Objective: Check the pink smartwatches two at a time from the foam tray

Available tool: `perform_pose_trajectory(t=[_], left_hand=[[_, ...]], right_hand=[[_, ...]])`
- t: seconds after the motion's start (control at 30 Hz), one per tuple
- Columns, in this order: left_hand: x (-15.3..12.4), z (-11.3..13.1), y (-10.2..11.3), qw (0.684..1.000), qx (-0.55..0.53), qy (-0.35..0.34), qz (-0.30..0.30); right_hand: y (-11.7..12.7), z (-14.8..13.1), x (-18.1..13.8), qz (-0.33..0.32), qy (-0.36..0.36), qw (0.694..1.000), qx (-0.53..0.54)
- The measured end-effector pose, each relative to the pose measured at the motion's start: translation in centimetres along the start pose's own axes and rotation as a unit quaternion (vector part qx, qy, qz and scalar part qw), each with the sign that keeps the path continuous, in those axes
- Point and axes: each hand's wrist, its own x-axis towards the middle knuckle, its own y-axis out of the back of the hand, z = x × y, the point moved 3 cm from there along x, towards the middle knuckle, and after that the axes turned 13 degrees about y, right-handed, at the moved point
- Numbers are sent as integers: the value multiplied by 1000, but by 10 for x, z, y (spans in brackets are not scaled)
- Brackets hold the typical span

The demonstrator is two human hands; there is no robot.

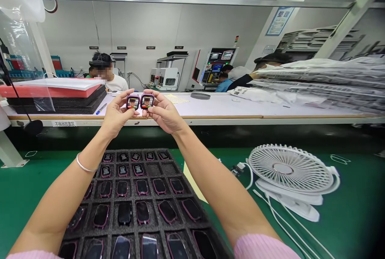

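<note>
My left hand (116, 114) is raised in front of me, fingers closed round a small pink watch body (132, 102) with a lit screen. My right hand (164, 113) grips a second lit watch body (147, 100) right beside it, the two almost touching. Both arms reach out over a black foam tray (150, 169) on the green bench. Its pockets hold several dark-screened pink watch bodies (142, 187). A silver bangle sits on my left wrist.
A white desk fan (290, 169) lies tilted on the green mat at right, its white cable trailing toward me. Beyond runs a white shelf (228, 108) with stacked foam sheets (60, 94) at left and bagged stacks (325, 78) at right. Other people sit behind it.
</note>
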Motion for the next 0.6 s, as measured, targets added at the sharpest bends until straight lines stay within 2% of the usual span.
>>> perform_pose_trajectory(t=[0.13,0.23,0.4,0.5,0.6], left_hand=[[-6,-4,-3,1000,6,-2,-2],[-20,-17,-1,1000,10,20,-16],[-61,-53,8,993,20,116,-27],[-86,-72,14,984,25,178,-8],[-101,-86,17,977,25,211,15]], right_hand=[[0,-2,-10,7,0,1000,-24],[0,2,-30,8,-18,1000,-24],[-5,26,-82,30,-88,995,22],[-9,45,-110,46,-131,989,44],[-11,60,-129,63,-165,982,59]])
